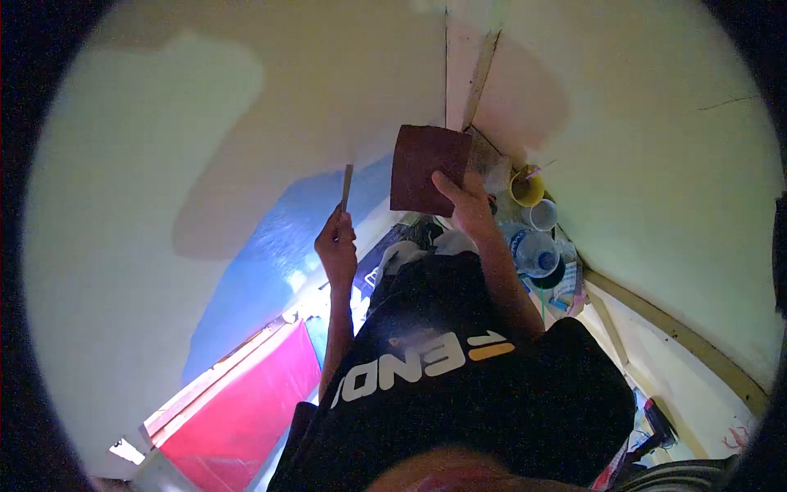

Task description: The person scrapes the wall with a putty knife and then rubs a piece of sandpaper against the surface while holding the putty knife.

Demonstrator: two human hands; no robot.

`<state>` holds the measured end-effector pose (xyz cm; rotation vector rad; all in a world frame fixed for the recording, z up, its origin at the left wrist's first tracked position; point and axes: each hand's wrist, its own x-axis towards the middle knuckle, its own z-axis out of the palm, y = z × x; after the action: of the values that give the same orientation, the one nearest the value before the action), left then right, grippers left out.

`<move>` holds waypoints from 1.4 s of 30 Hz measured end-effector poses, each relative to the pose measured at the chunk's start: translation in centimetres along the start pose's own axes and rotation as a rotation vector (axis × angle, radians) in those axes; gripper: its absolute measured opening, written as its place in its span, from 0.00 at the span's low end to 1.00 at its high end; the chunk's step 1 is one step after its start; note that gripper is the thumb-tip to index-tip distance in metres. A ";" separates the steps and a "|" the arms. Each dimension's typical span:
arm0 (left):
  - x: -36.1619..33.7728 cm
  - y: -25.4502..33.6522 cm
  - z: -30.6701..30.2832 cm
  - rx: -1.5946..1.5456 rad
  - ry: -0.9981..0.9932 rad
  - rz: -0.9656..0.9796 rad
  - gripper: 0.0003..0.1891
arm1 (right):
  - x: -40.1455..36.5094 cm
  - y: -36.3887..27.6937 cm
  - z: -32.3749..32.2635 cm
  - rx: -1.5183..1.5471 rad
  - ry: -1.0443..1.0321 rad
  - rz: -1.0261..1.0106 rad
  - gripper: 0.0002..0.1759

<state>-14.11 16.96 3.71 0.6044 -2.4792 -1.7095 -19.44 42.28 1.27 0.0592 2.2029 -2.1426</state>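
Observation:
A thin, flat strip (347, 189) stands nearly upright in my left hand (336, 244), pinched between thumb and fingers. Its material does not show clearly. My right hand (471, 207) grips a square, reddish-brown sheet (422, 170) that looks like sandpaper, with the thumb lying over its lower right part and the other fingers hidden behind it. The sheet is held up in front of me, slightly curved, to the right of the strip and apart from it. Below both hands is the black shirt (492, 402) on my body, with white and orange lettering.
At the right, along the wall, stand a yellow cup (526, 187), a white cup (542, 216) and a clear plastic bottle (537, 254). A wooden beam (680, 332) runs along the right wall. A pink-red panel (242, 410) is at the lower left, below a blue area (270, 246).

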 end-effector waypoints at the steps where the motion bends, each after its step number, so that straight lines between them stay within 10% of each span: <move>1: 0.3 -0.4 0.2 -0.005 -0.014 0.028 0.20 | 0.1 0.3 0.1 -0.009 -0.009 0.002 0.18; 42: -0.4 -2.4 0.3 -0.088 0.018 -0.069 0.19 | -1.1 -2.8 0.6 0.235 -0.114 0.083 0.26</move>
<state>-13.19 16.66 1.47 0.7009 -2.3827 -1.8180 -18.59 41.60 4.15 0.0387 1.8479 -2.2861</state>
